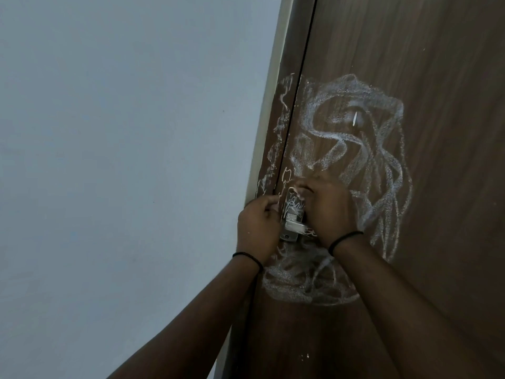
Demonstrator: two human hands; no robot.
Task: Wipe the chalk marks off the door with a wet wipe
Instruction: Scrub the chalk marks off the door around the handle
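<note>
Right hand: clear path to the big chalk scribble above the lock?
Probably yes. The right hand is at the lock plate, just below the chalk scribble on the door, with nothing between them. No wipe is visible in it, though.

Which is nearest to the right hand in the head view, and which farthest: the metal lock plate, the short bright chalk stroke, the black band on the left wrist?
From the right hand:
1. Metal lock plate, touching it on its left.
2. Black band on the left wrist, lower left.
3. Short bright chalk stroke, well above on the door.
</note>
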